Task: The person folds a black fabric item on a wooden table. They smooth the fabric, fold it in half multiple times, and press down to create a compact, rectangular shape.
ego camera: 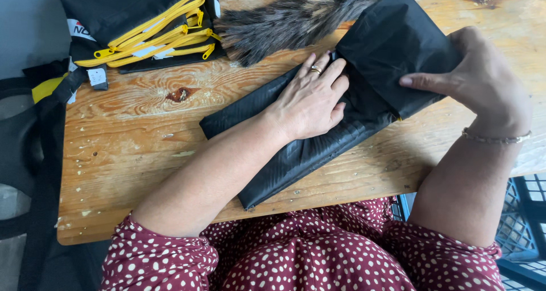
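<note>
With our left hand (310, 100) pressed flat on the black folded fabric (296, 149) lying across the wooden table (131, 149), our right hand (478, 78) should fold its pinched end squarely, edges aligned.

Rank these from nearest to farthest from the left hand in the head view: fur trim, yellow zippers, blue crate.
1. Fur trim: just beyond the left hand, at the table's far edge.
2. Yellow zippers: far left corner, on the black bag.
3. Blue crate: off the table, low on the right.
</note>
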